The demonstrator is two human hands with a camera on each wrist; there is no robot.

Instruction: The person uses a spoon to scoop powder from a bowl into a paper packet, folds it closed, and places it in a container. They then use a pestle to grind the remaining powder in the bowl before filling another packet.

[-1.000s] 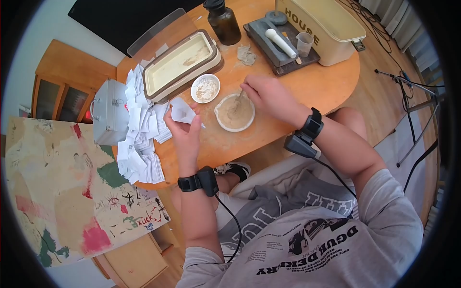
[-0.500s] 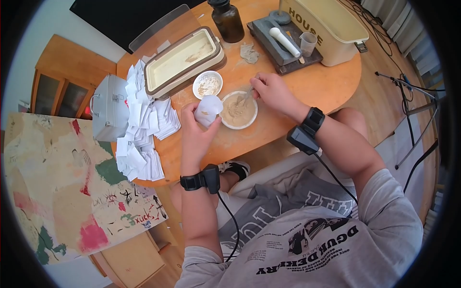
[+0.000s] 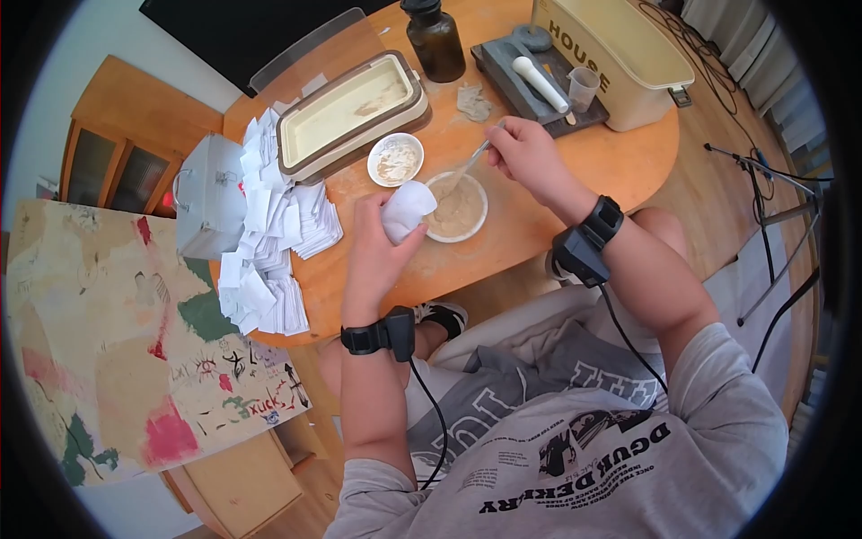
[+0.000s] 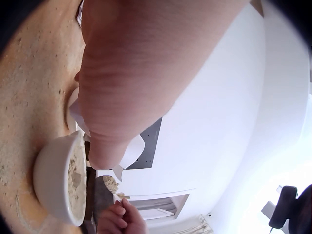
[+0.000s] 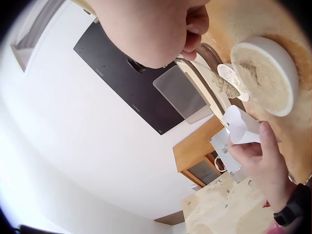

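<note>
In the head view my left hand (image 3: 382, 256) holds a rolled white paper cone (image 3: 409, 210), its wide mouth turned toward the mortar. My right hand (image 3: 530, 162) pinches the handle of a metal spoon (image 3: 472, 160). Beige powder is heaped on the spoon's bowl (image 5: 225, 87) in the right wrist view, above the white mortar and close to the cone's mouth. That mortar (image 4: 51, 178) stands on the table, partly filled with the same powder. Just behind it sits a small white bowl (image 3: 373, 163) with pale powder inside.
White folded papers (image 3: 269, 216) lie piled at the left beside a metal case (image 3: 211, 198). A brown-rimmed cream tray (image 3: 289, 148) and a dark jar (image 3: 435, 45) stand behind. A white pestle (image 3: 540, 83), a plastic cup (image 3: 584, 87) and a cream bin (image 3: 628, 90) are at back right.
My left hand has brought the paper cone right, up to the mortar's edge, and tipped its mouth toward it. My right hand has lifted the spoon out of the powder and drawn back to the right.
</note>
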